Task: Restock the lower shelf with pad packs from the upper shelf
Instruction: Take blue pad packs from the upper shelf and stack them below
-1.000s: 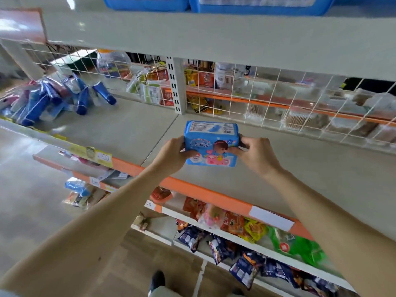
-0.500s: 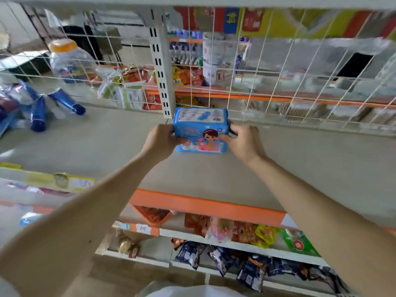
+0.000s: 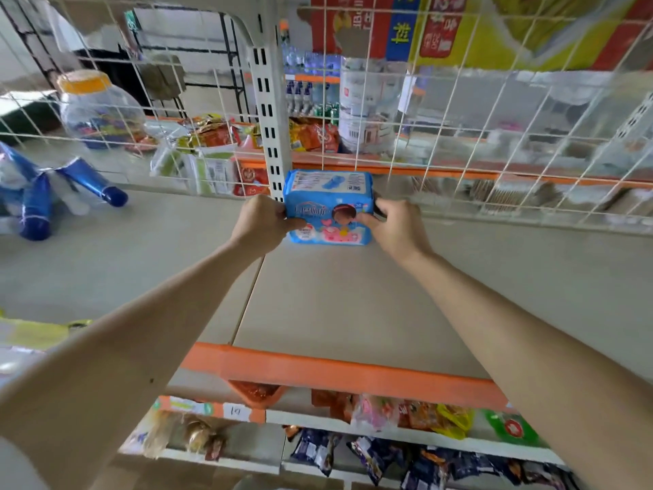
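Holding 1 blue pad pack point(image 3: 328, 206) upright between 2 hands, deep at the back edge of the grey shelf point(image 3: 335, 302), just in front of the white wire mesh point(image 3: 459, 118) and right beside the slotted upright post point(image 3: 270, 118). Gripping its left end with the left hand point(image 3: 259, 222), fingers curled round the side, thumb on the front face. Gripping its right end with the right hand point(image 3: 392, 228), thumb across the pink lower front, fingers wrapped behind. Hard to tell whether resting on the shelf or held just above it, bottom edge down at the surface. Printed front with a cartoon face turned toward the camera, white label panel on top.

Far to the left on the same shelf, near its back edge, a few blue tubes point(image 3: 92, 183) lying in a loose heap, well apart from the pack. Along the near edge, an orange front strip point(image 3: 335, 371). Behind the mesh, a clear jar with an orange lid point(image 3: 99, 107) among assorted packets. Below the strip, dark snack packets point(image 3: 318, 450) on lower shelving.
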The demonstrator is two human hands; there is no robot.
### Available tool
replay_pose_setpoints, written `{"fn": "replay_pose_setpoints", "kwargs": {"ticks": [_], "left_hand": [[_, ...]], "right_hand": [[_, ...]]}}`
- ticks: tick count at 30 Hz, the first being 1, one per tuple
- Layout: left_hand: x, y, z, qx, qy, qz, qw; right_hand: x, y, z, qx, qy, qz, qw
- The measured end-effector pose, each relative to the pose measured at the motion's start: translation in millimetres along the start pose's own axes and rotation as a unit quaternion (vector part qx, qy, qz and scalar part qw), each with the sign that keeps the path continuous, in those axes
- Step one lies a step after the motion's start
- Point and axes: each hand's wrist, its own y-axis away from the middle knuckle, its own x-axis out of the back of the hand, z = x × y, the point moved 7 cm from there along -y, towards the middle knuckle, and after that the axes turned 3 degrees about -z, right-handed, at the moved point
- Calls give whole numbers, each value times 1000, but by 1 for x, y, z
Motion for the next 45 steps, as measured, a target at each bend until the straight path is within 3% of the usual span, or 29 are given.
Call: {"fn": "replay_pose_setpoints", "kwargs": {"ticks": [11, 17, 21, 25, 29, 36, 45], "left_hand": [[1, -42, -3, -6, -116, -21, 993], [4, -39, 1, 23, -63, -19, 998], [6, -30, 0, 27, -92, -25, 995], [21, 5, 1, 44, -190, 57, 979], [25, 49, 26, -21, -236, 84, 968], [13, 105, 71, -164, -296, 66, 939], [-3, 164, 131, -123, -324, 28, 938]], "right_hand": [[-11, -26, 0, -18, -10, 12, 1000], [-7, -22, -4, -11, -17, 14, 1000], [-6, -22, -6, -50, 25, -11, 998], [4, -3, -3, -105, 95, -38, 989], [12, 27, -19, -46, 118, -102, 987], [43, 66, -45, 69, 153, -121, 978], [97, 95, -37, 107, 157, -151, 970]]}}
